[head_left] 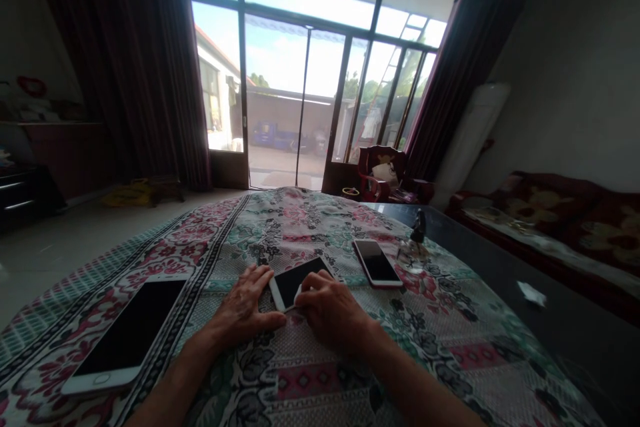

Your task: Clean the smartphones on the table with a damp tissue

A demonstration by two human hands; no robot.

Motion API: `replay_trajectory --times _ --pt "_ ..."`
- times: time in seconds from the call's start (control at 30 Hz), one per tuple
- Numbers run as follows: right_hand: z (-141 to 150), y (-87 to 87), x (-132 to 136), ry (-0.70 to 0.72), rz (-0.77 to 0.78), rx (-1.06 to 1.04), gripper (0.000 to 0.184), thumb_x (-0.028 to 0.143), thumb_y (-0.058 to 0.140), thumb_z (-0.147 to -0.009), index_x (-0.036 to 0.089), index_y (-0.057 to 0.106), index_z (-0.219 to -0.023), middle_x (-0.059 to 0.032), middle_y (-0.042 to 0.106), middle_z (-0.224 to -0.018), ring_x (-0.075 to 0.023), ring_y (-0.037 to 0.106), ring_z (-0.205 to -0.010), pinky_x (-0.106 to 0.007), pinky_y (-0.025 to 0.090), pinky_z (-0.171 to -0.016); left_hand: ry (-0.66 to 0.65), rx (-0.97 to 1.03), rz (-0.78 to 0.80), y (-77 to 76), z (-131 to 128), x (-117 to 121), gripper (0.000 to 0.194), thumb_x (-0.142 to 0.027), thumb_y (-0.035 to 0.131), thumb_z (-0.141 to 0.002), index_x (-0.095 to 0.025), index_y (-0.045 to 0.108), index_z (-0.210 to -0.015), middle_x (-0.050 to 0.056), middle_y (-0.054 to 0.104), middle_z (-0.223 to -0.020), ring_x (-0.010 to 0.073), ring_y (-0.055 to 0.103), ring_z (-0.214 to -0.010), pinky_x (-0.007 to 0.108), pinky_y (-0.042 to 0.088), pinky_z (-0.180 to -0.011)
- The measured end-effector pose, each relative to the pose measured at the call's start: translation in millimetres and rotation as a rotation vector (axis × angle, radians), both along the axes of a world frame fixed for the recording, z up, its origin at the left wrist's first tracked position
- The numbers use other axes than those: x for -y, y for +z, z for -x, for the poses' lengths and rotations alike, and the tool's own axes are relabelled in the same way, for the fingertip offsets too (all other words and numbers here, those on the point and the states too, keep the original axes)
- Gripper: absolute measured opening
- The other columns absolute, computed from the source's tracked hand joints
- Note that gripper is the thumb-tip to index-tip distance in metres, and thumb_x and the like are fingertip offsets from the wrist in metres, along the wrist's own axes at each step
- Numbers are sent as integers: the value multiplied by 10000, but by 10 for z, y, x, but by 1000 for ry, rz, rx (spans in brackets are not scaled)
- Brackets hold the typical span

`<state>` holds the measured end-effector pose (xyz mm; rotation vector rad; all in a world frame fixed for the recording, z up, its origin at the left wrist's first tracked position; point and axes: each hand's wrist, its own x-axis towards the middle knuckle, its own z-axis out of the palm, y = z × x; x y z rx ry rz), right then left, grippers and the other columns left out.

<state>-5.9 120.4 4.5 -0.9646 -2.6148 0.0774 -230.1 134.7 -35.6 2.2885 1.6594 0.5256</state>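
Observation:
A white smartphone (293,280) with a dark screen lies slantwise on the patterned tablecloth (300,373), between my hands. My left hand (245,303) rests with fingers and thumb spread, at the phone's left end. Over the phone's right part, my right hand (333,307) is closed in a pinch on a small white wad, perhaps tissue or cloth, pressed to the screen; most of the wad is hidden by the fingers. Beyond it lies a second smartphone (377,263), face up. To the left is a larger white smartphone (127,330), also screen up.
A clear bottle (414,257) with a black spray head stands right of the second phone. On the dark tabletop (500,267) at right lies a crumpled white scrap (531,295). A wooden armchair (383,170) and a sofa (550,207) stand beyond, near glass doors.

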Motion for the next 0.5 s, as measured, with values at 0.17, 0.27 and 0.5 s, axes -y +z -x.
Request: replay_trajectory --times 0.17,0.27,0.5 --pt "-325 59 -155 -162 25 12 283 80 513 -833 234 743 -886 -36 633 -939 -153 538 -878 -266 407 -820 13 -11 -63 -35 -28 1 903 -635 645 -683 -123 442 -1399 140 374 -1514 333 204 -1443 465 231 -1164" --pt "-451 82 -211 -240 32 27 295 63 512 -812 232 745 -875 -39 641 -945 -162 546 -919 -263 410 -817 19 11 -93 -25 -48 -7 849 -594 664 -680 -114 491 -1358 144 421 -1484 336 251 -1427 462 250 -1160" --pt "-123 32 5 -124 -13 23 224 117 515 -842 223 711 -864 -39 616 -981 -159 515 -890 -260 409 -769 -7 53 -104 -6 -25 -48 745 -427 709 -629 -133 553 -1296 119 502 -1427 322 336 -1393 428 290 -1155"
